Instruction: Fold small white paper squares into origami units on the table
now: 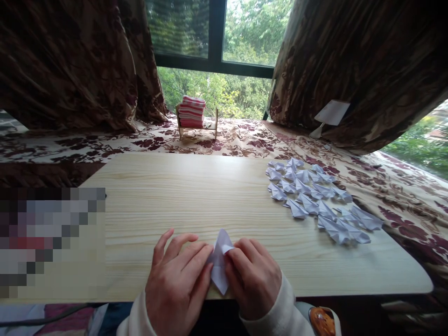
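A piece of white paper (220, 271), folded into a narrow diamond, lies near the table's front edge between my hands. My left hand (177, 273) has thumb and index finger against its left side, pinning it, while the outer fingers are raised and spread. My right hand (254, 275) pinches a small flap at the paper's right side, fingers curled. Part of the paper is hidden under the fingertips. To the right, several folded white paper pieces (308, 204) with pointed tips lie in loose rows.
The pale wooden table (168, 196) stands before a floral-covered ledge (241, 135). On the ledge are a small rack (216, 123) with folded red-striped cloths (192, 112) and a white lamp (332, 113). Pixelation covers the table's left side. An orange-brown item (324, 321) shows below the front edge.
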A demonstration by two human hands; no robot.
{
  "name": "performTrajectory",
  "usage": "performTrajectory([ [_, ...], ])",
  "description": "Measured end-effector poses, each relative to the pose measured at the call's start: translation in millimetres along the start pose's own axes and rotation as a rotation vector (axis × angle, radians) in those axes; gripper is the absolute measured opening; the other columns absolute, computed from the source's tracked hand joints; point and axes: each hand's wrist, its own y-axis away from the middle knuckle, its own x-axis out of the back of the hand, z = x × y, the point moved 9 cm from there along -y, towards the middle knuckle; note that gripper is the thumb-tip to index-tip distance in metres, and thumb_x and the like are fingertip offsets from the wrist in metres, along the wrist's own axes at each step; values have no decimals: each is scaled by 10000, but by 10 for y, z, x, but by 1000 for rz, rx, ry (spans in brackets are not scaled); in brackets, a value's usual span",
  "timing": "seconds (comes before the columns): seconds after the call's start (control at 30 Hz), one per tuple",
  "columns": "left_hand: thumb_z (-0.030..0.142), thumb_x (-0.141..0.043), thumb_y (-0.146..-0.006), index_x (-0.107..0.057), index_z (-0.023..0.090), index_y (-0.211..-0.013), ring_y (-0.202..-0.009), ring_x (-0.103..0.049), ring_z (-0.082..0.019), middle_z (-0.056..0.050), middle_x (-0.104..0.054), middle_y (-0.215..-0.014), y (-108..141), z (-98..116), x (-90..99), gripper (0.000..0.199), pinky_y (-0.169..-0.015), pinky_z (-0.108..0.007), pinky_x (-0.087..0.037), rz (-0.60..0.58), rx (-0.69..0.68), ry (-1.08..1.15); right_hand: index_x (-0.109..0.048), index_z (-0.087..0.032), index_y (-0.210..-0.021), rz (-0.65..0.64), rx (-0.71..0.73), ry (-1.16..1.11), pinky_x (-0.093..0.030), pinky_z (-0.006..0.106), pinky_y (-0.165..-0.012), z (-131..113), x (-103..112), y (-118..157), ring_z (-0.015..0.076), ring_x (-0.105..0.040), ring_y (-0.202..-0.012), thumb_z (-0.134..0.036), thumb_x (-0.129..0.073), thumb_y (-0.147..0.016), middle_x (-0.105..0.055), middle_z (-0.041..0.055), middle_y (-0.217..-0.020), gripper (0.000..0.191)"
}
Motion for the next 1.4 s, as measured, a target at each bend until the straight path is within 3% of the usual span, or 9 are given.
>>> performTrajectory([
  [0.3,201,-472,-813,-637,247,-785,-939,-526,-198,-11,-632,-831,-3,-38,-103,173,-991,-473,-245,-102,-11,-80,-546,-181,-715,-38,36,18,-343,278,-605,-30,-28,-7,154,-452,-656,-129,-406,-849,-502,31,-668,201],
  [0.63,222,-439,-835,-644,242,-837,-999,-518,-204,-18,-646,-901,13,0,-117,206,-1029,-488,-199,-119,-74,-106,-588,-179,-809,-146,123,37,-328,270,-560,-56,-30,-49,158,-429,-639,-135,-421,-834,-502,31,-676,174],
  [1.0,267,-510,-818,-652,193,-938,-1012,-546,-217,-40,-668,-954,114,116,-41,200,-1048,-485,-200,-80,-110,-98,-583,-176,-861,-285,108,-26,-296,293,-567,0,-110,-15,175,-387,-658,-161,-430,-767,-495,48,-728,181],
  [1.17,301,-520,-817,-625,181,-1049,-1063,-536,-226,-58,-658,-1075,192,168,-44,282,-1058,-477,-203,-76,-105,-82,-574,-187,-849,-352,107,-94,-285,283,-556,22,-100,-55,175,-390,-655,-151,-436,-710,-488,43,-720,198],
  [1.23,305,-492,-830,-611,176,-1077,-1053,-546,-210,-47,-670,-1056,231,239,22,303,-1064,-461,-195,16,-180,-81,-570,-193,-818,-380,104,-112,-284,281,-554,31,-101,-71,173,-393,-649,-163,-447,-690,-489,39,-716,179],
  [1.4,386,-556,-789,-611,254,-1087,-1069,-548,-226,-46,-647,-1112,320,208,-87,330,-1057,-494,-191,-60,-119,-115,-574,-202,-828,-444,100,-128,-295,272,-555,56,-135,-82,165,-401,-635,-203,-443,-712,-492,35,-711,175],
])
